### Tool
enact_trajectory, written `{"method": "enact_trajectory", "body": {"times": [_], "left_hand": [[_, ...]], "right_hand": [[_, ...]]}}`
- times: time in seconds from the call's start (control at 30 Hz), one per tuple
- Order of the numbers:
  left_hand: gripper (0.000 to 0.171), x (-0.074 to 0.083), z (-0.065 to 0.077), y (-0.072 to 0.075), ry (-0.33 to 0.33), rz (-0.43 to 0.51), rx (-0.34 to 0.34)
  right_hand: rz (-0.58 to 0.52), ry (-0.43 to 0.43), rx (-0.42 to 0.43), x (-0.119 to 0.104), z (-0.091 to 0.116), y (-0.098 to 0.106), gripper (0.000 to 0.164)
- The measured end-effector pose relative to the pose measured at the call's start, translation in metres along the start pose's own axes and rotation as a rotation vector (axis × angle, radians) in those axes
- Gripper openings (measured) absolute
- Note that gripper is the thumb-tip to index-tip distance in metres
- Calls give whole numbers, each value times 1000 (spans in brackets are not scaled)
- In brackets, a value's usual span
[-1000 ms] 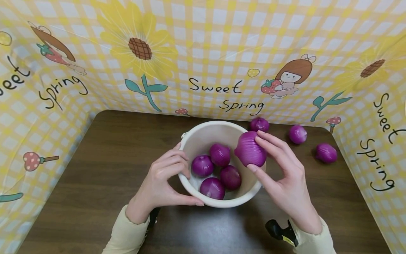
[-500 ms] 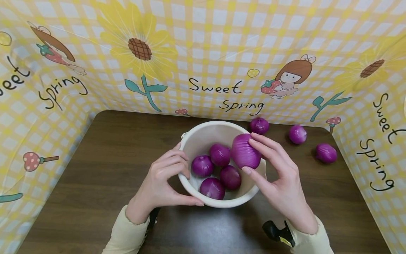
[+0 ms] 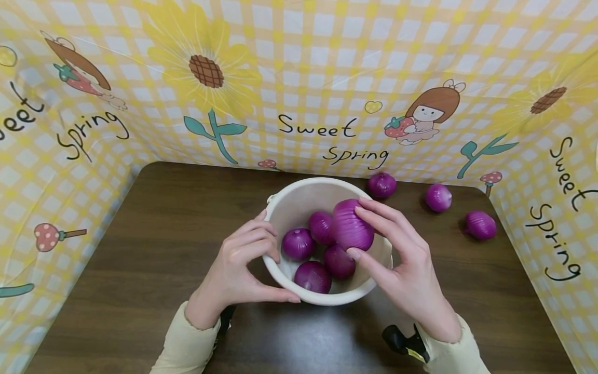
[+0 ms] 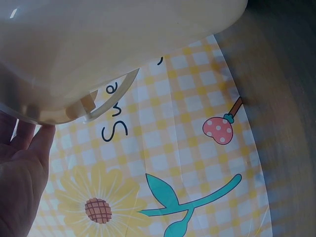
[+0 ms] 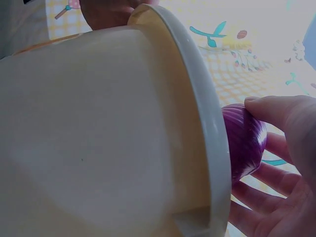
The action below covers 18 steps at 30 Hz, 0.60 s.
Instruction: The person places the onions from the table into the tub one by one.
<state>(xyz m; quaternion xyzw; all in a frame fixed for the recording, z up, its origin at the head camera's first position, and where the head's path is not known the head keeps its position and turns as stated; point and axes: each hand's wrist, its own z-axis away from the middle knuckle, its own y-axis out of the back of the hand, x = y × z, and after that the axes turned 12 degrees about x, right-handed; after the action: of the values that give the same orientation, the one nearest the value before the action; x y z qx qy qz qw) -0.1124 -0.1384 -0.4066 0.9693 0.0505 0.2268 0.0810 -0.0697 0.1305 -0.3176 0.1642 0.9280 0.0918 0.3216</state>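
A cream bucket [image 3: 327, 299] stands on the dark wooden table, several purple onions [image 3: 298, 244] lying at its bottom. My left hand [image 3: 243, 259] grips the bucket's left rim, thumb along the front and fingers over the edge. In the left wrist view the bucket's outer wall [image 4: 108, 44] fills the top, with the left hand [image 4: 22, 173] at its rim. Above the bucket's opening, my right hand [image 3: 406, 259] holds another onion [image 3: 353, 225] between thumb and fingers. The right wrist view shows this onion [image 5: 244, 140] just past the rim, partly hidden by it.
Three more onions lie at the back right of the table: one behind the bucket [image 3: 382, 185], one farther right [image 3: 438, 198] and one near the right edge [image 3: 480, 225]. A yellow checked cloth [image 3: 308, 78] walls the table at the back and sides.
My right hand has moved left with its onion, from over the bucket's right rim to farther over the opening. The left hand and the bucket have stayed in place.
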Motion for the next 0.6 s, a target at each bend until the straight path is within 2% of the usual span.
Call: {"method": "enact_trajectory", "body": {"times": [0.6], "left_hand": [[57,1,-2,0,-3,-6,-5]], "right_hand": [[-21,25,-56,6,4,-13,47]]}}
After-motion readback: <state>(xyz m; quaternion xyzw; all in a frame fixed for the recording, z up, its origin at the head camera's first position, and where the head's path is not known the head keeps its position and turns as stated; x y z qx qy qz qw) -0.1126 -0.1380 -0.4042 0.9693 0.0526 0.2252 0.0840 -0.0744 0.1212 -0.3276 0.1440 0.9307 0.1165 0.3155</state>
